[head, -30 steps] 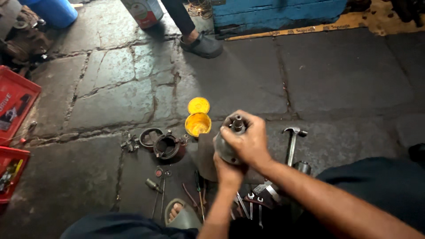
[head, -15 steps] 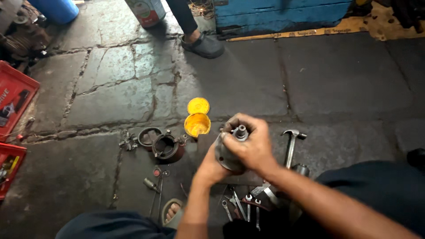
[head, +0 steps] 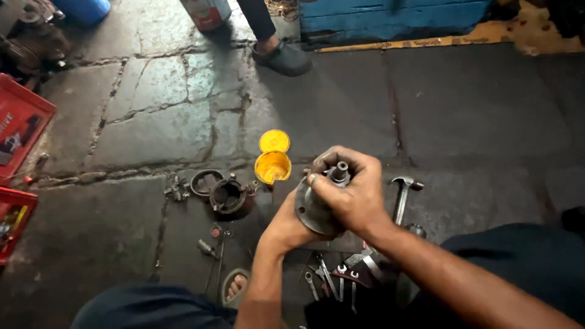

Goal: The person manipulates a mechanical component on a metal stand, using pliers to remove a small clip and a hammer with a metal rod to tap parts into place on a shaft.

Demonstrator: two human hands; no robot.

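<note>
My two hands hold a grey metal motor part (head: 317, 210) with a round flange and a short shaft (head: 339, 173) sticking up. My right hand (head: 353, 192) wraps over the top, fingers around the shaft. Supporting the body from underneath is my left hand (head: 286, 225), largely hidden by the part. Just left of the part stands an open yellow grease tub (head: 272, 167) with its yellow lid (head: 274, 141) behind it. A dark round housing (head: 230, 197) and a ring (head: 201, 181) lie further left on the stone floor.
Several spanners (head: 338, 277) lie below my hands and a hammer (head: 402, 195) to the right. Red trays (head: 15, 131) sit at the left edge. Another person's foot in a dark shoe (head: 281, 56) stands at the top, beside a blue wooden structure (head: 390, 18). My own foot (head: 234, 286) shows below.
My hands have turned slightly on the part; the right hand's fingers shifted around the shaft. The view moved a little; nothing on the floor has moved.
</note>
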